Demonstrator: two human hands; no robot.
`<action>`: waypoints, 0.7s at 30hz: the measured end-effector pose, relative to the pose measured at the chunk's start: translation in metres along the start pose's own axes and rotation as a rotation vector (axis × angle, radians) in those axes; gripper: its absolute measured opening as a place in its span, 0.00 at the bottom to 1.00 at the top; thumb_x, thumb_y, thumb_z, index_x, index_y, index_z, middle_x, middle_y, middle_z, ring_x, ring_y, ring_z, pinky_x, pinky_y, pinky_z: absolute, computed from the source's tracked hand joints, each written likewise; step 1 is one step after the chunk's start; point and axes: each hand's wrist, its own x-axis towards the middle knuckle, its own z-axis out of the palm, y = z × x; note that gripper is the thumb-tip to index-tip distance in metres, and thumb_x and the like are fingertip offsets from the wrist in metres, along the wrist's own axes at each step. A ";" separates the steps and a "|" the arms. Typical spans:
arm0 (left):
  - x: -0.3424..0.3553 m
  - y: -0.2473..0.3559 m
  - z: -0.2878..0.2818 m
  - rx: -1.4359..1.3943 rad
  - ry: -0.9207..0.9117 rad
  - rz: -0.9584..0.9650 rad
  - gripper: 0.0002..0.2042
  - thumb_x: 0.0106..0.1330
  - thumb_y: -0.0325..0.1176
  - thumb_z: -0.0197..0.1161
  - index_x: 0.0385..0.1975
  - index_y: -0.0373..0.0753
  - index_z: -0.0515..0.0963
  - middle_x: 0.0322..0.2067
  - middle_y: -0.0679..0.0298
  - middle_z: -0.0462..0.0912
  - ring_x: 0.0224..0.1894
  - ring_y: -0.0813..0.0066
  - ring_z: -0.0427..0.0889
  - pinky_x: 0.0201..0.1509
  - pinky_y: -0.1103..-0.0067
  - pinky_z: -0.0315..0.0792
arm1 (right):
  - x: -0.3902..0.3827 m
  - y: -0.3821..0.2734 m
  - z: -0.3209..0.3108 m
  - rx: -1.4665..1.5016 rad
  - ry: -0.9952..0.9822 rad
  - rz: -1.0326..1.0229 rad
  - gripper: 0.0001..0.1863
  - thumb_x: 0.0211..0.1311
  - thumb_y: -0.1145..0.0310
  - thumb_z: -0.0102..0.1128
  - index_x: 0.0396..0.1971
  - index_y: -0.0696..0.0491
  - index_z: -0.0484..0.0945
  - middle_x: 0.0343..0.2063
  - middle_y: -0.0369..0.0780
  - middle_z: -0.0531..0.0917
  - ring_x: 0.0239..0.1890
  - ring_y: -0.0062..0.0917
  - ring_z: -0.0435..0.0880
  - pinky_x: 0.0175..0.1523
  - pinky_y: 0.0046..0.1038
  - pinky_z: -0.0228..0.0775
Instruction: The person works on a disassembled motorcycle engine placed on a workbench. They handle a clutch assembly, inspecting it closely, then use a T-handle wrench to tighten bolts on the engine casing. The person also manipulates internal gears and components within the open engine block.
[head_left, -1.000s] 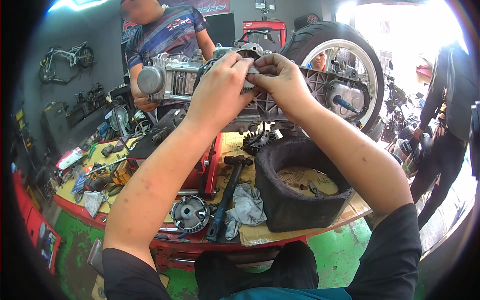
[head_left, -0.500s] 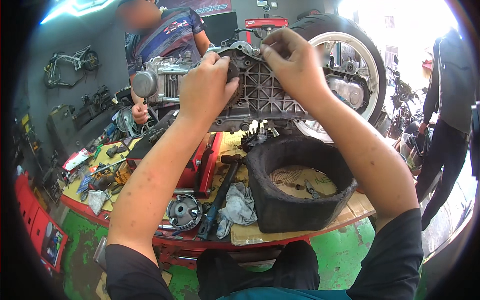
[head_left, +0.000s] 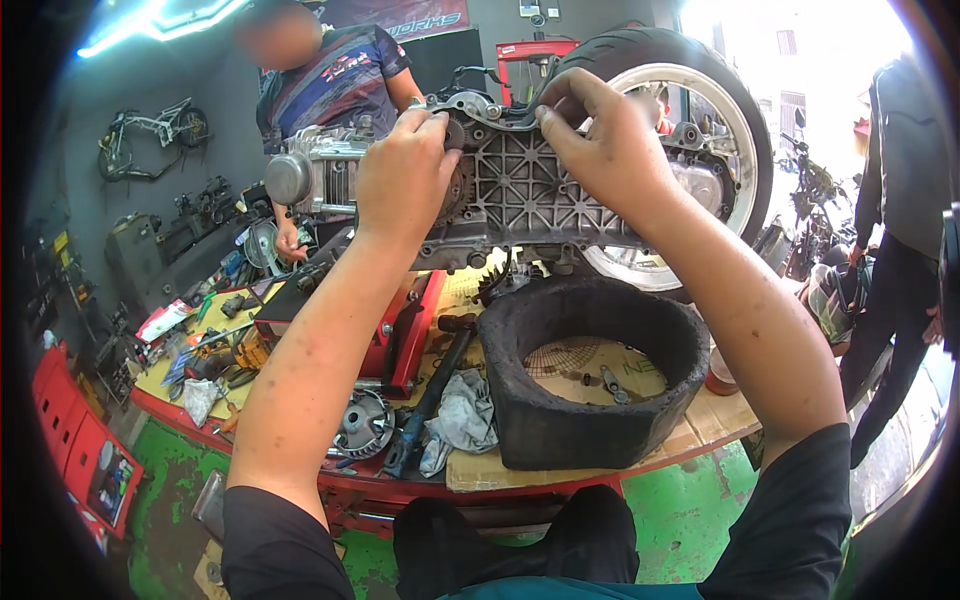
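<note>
A scooter engine (head_left: 540,190) with a ribbed grey case stands on the bench before me, its cylinder (head_left: 325,180) toward the left. My left hand (head_left: 408,185) is closed at the case's upper left edge, thumb beside a dark round part (head_left: 456,133); what its fingertips grip is hidden. Below that hand shows a toothed gear (head_left: 458,190). My right hand (head_left: 612,135) pinches a thin, dark curved strip (head_left: 520,122) along the case's top edge, between thumb and forefinger.
A wheel (head_left: 745,110) rises behind the engine. On the bench lie a thick black ring-shaped block (head_left: 590,440), a grey rag (head_left: 465,410), a hammer (head_left: 440,380), a finned round metal part (head_left: 362,422) and a red stand (head_left: 405,350). One person (head_left: 335,80) stands across, another (head_left: 905,200) at right.
The view has shifted slightly. My right hand has come down a little along the case's top edge, and my left hand remains by the round part.
</note>
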 end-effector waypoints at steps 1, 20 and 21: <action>-0.001 -0.001 0.001 -0.013 0.006 -0.013 0.20 0.61 0.34 0.77 0.51 0.33 0.86 0.48 0.53 0.88 0.47 0.51 0.89 0.53 0.64 0.82 | 0.000 0.002 0.000 -0.007 -0.012 -0.004 0.11 0.66 0.65 0.65 0.42 0.56 0.82 0.32 0.47 0.89 0.38 0.43 0.89 0.48 0.41 0.79; 0.003 0.006 0.012 0.052 0.037 -0.194 0.16 0.62 0.44 0.75 0.45 0.43 0.91 0.37 0.52 0.91 0.41 0.50 0.90 0.47 0.61 0.81 | -0.020 0.005 0.037 -0.297 -0.320 -0.198 0.15 0.67 0.60 0.64 0.44 0.55 0.85 0.30 0.51 0.88 0.37 0.48 0.89 0.47 0.47 0.81; 0.003 0.006 0.012 0.057 0.053 -0.206 0.16 0.62 0.44 0.75 0.45 0.43 0.91 0.36 0.51 0.91 0.41 0.49 0.90 0.47 0.60 0.81 | -0.021 0.005 0.044 -0.258 -0.371 -0.131 0.15 0.68 0.60 0.62 0.44 0.55 0.86 0.31 0.54 0.88 0.38 0.51 0.89 0.48 0.50 0.81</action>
